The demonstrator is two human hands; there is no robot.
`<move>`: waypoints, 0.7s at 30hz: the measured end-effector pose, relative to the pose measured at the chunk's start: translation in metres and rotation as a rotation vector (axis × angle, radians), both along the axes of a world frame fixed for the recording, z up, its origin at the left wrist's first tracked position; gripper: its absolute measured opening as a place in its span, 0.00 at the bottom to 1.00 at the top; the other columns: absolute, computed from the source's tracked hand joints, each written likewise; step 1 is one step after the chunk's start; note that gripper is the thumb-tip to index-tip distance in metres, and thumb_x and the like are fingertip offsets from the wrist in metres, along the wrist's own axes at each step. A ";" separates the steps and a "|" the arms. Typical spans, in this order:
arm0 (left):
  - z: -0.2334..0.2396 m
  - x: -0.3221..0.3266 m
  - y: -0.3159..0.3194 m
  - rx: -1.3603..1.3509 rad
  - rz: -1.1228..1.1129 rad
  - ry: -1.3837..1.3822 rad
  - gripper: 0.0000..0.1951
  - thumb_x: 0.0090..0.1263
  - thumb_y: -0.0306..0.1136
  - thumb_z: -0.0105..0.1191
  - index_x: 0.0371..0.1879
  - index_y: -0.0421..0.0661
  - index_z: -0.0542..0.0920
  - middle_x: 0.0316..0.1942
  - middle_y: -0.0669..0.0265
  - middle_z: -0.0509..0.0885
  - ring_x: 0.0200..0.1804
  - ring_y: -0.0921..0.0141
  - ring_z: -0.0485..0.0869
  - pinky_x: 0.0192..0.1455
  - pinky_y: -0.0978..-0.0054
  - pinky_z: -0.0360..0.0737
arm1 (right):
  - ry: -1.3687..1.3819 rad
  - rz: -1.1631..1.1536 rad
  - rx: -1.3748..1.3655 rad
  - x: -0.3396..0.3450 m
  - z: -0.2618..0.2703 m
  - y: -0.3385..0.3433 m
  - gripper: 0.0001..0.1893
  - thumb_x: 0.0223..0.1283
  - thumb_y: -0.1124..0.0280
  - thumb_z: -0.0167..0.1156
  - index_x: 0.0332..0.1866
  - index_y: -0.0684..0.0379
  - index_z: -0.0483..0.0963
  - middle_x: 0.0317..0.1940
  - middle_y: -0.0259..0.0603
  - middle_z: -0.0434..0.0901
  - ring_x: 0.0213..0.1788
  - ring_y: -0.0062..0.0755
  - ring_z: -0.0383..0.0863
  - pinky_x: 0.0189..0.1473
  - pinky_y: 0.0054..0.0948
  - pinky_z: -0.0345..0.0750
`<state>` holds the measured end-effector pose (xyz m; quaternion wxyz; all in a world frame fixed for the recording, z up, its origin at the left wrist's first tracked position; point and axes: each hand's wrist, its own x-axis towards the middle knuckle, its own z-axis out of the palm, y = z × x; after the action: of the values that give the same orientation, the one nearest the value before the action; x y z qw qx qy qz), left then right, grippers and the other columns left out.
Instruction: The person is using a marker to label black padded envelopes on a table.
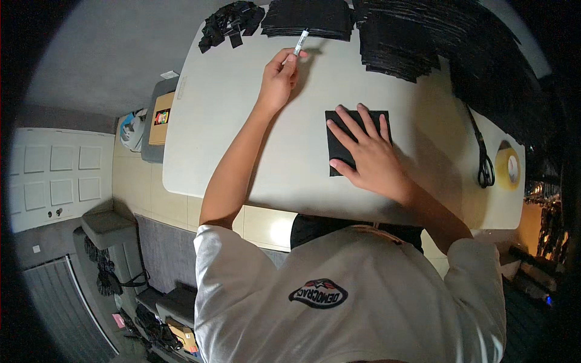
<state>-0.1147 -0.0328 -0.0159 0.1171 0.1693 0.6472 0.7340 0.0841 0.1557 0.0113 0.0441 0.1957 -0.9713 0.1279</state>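
My left hand (280,81) grips a slim white marker-like tube (300,43) with a dark tip. It is raised over the far part of the white table (218,136), and the tip points at the front edge of a black stack of flat sheets (306,20). Spread flat, my right hand (370,147) rests on a black square piece (338,143), which looks like folded plastic or fabric. The fingers are apart and hold nothing. The palm hides the square's lower right part.
Fanned black sheets (395,45) fill the far right, beside a crumpled black heap (231,22) at far left. Black-handled scissors (484,168) and a roll of clear tape (507,169) lie at right. A cardboard box (160,131) sits on a grey seat beyond the left edge.
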 end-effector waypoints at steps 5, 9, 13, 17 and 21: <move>0.009 0.020 0.007 -0.338 -0.026 0.382 0.13 0.80 0.42 0.49 0.53 0.49 0.81 0.22 0.73 0.79 0.22 0.80 0.67 0.26 0.78 0.66 | 0.058 -0.061 -0.329 -0.021 0.009 0.013 0.38 0.64 0.47 0.63 0.73 0.58 0.65 0.67 0.57 0.72 0.68 0.57 0.72 0.70 0.50 0.67; 0.022 0.049 0.019 -0.424 -0.179 0.677 0.21 0.78 0.41 0.53 0.67 0.50 0.70 0.29 0.64 0.86 0.32 0.64 0.87 0.36 0.69 0.78 | -0.196 -0.091 -1.054 -0.064 0.019 0.015 0.28 0.71 0.49 0.59 0.64 0.62 0.73 0.36 0.38 0.82 0.37 0.21 0.81 0.37 0.24 0.79; 0.042 0.062 0.019 -0.527 -0.292 0.575 0.27 0.77 0.45 0.53 0.72 0.54 0.64 0.36 0.57 0.88 0.38 0.57 0.89 0.43 0.67 0.81 | -0.493 -0.175 -1.215 -0.081 0.010 0.024 0.27 0.75 0.48 0.52 0.63 0.62 0.74 0.36 0.37 0.82 0.33 0.16 0.77 0.25 0.17 0.68; 0.047 0.037 -0.012 -0.634 -0.206 0.547 0.25 0.78 0.49 0.49 0.69 0.52 0.69 0.36 0.58 0.88 0.36 0.58 0.87 0.44 0.66 0.81 | -0.355 -0.240 -1.517 -0.080 0.015 0.048 0.26 0.79 0.49 0.44 0.62 0.62 0.75 0.39 0.41 0.84 0.32 0.16 0.76 0.22 0.15 0.63; 0.042 0.019 -0.024 -0.748 -0.038 0.537 0.21 0.76 0.52 0.51 0.47 0.44 0.85 0.33 0.57 0.88 0.33 0.59 0.85 0.44 0.64 0.79 | -0.165 -0.277 -1.467 -0.078 0.018 0.029 0.21 0.77 0.57 0.51 0.61 0.64 0.76 0.41 0.42 0.84 0.32 0.17 0.76 0.24 0.15 0.63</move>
<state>-0.0952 -0.0572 0.0259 0.0117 0.3113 0.8719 0.3778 0.0058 0.1843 0.0289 0.1060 -0.0184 -0.6527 0.7499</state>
